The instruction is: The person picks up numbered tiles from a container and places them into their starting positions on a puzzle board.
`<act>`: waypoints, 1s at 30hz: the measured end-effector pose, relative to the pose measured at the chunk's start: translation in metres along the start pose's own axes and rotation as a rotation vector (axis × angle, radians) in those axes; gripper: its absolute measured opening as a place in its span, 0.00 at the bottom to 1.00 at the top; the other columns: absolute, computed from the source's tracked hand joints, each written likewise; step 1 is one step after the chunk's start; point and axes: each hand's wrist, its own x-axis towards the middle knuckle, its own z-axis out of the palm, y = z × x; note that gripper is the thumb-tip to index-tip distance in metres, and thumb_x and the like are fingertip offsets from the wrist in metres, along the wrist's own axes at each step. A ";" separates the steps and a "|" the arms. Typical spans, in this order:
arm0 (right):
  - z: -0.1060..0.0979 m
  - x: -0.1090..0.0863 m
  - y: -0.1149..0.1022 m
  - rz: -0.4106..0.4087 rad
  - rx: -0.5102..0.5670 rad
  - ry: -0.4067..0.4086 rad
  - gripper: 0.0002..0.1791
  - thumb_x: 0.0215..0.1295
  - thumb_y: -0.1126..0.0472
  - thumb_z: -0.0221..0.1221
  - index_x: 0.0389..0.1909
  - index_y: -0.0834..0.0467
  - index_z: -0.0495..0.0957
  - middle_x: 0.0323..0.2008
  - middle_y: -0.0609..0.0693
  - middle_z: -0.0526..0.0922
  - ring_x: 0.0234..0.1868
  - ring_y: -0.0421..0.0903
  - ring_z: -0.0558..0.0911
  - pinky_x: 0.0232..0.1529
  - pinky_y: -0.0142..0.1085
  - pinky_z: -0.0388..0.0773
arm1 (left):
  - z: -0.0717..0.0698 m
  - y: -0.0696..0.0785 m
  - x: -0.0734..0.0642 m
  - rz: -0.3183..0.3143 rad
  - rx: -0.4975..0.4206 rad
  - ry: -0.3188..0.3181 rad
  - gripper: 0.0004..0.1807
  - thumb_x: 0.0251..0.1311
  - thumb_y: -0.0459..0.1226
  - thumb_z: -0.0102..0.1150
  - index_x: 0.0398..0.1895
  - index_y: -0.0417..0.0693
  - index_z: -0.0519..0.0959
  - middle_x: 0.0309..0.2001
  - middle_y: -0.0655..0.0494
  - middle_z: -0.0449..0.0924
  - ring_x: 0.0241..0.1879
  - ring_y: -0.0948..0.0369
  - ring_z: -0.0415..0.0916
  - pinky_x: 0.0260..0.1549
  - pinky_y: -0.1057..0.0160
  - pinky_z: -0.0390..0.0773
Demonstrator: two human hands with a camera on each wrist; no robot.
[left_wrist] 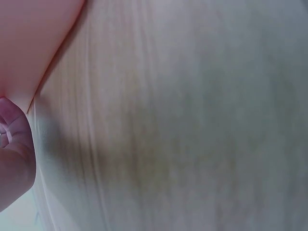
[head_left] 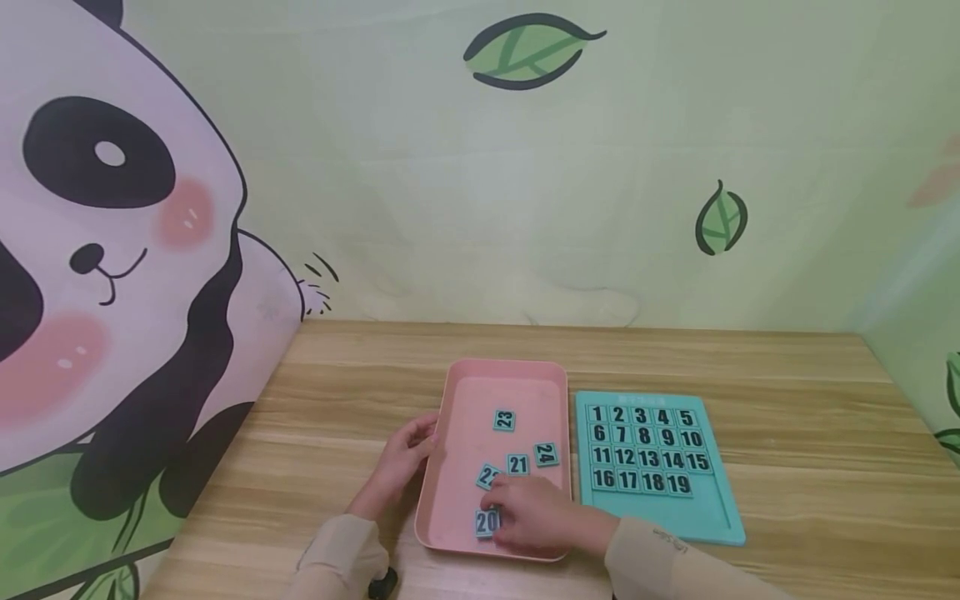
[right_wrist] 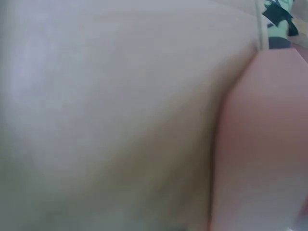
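Observation:
My right hand point(head_left: 534, 510) reaches into the pink tray point(head_left: 468, 400), its thumb and finger pinching the tile numbered 20 point(head_left: 486, 523) at its right side. Just above those fingers lies the tilted tile 22 point(head_left: 487, 476), partly covered. Tile 21 point(head_left: 517, 464), tile 24 point(head_left: 546, 454) and tile 23 point(head_left: 505, 420) are farther up in the tray, the last two turned sideways. Against the tray's left outer side rests my left hand point(head_left: 401, 458), fingers loosely bent; the left wrist view catches part of this hand point(left_wrist: 14, 144) beside the tray wall.
Right of the tray is a turquoise number board point(head_left: 648, 521) with tiles 1 to 19 in rows; its recess continues past 19 and below. Both stand on a wooden table point(head_left: 360, 358). Behind hangs a green backdrop point(head_left: 375, 150) printed with a panda and leaves.

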 end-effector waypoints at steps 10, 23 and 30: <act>-0.030 -0.012 0.013 0.017 0.140 0.108 0.17 0.44 0.57 0.65 0.38 0.56 0.80 0.31 0.42 0.74 0.30 0.39 0.72 0.31 0.23 0.69 | 0.001 -0.001 0.002 0.016 0.025 0.019 0.19 0.57 0.29 0.50 0.54 0.38 0.70 0.43 0.43 0.72 0.40 0.57 0.69 0.34 0.65 0.75; -0.070 -0.052 0.051 0.192 0.284 0.148 0.14 0.48 0.59 0.63 0.39 0.53 0.78 0.31 0.43 0.72 0.26 0.41 0.68 0.22 0.26 0.67 | 0.001 0.000 0.001 0.002 0.014 0.015 0.20 0.57 0.30 0.50 0.55 0.40 0.69 0.45 0.42 0.71 0.42 0.58 0.69 0.36 0.65 0.75; -0.087 -0.082 0.077 0.238 0.249 0.213 0.14 0.49 0.60 0.62 0.40 0.55 0.76 0.33 0.45 0.73 0.27 0.38 0.67 0.24 0.27 0.67 | 0.001 0.000 0.001 0.011 0.019 0.010 0.20 0.57 0.30 0.50 0.55 0.39 0.69 0.45 0.42 0.71 0.42 0.57 0.69 0.35 0.64 0.75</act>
